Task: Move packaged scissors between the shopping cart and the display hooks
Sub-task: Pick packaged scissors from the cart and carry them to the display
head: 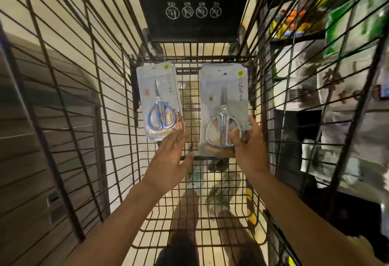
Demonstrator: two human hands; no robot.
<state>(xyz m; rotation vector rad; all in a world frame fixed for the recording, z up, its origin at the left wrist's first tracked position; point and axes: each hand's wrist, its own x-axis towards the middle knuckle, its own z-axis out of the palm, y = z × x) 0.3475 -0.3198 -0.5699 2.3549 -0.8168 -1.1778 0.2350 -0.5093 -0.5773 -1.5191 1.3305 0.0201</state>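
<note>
Step in hand, as judged: picking packs up out of the shopping cart (130,160) for hanging. Next move calls for a firm hold on each stack, a lift clear of the wire walls, then lining the punched hole at a card's top with a display hook; no hooks clearly in view.

Silver scissors pack (223,109): clear blister on grey card, yellow sticker at top corner, lying flat on the cart floor against the cart's right wall, seemingly topping a small stack. Right hand (249,147) grips its near end, thumb over the handles.

Blue scissors pack (159,101): same card, blue handles, toward the cart's left side, also stacked. Left hand (168,160): fingers straight, tips at its near edge, holding nothing.
</note>
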